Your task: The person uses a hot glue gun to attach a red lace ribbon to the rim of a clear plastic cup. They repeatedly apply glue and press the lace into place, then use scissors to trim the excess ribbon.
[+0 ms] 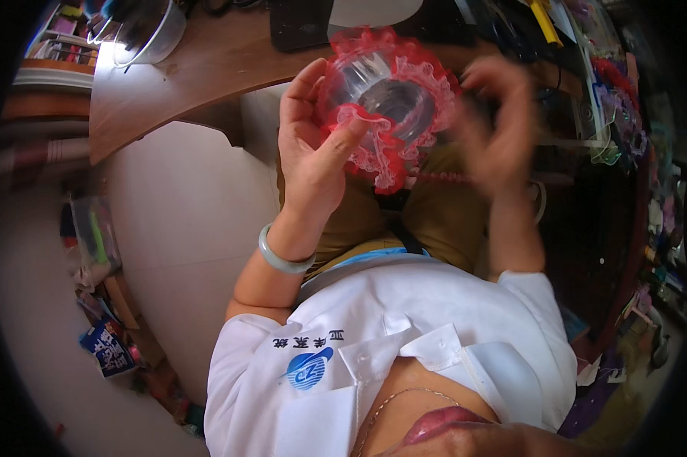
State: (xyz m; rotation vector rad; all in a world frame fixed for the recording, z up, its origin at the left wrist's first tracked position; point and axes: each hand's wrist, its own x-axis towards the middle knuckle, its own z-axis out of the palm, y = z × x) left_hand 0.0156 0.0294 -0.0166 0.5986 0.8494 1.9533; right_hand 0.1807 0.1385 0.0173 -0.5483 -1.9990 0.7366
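My left hand [315,143] grips a round transparent plastic container [363,85] by its left side, thumb over the near rim. Red ruffled lace trim [423,68] with a pale edge runs around the container. One gathered length of the trim hangs down beside my thumb. To the right of the container, my right hand [500,120] is raised and blurred by motion, its fingers bent near the lace. Whether it pinches anything is too blurred to tell. Below the container, a thin pinkish-red strand [443,177] stretches toward my right wrist.
A brown wooden table [235,54] curves ahead, with a transparent bucket [155,40] at its left and a dark mat [297,25] at the back. Assorted goods crowd the right side. At the lower left, a transparent bin [95,240] and a blue packet [108,348] stand by the tiled floor.
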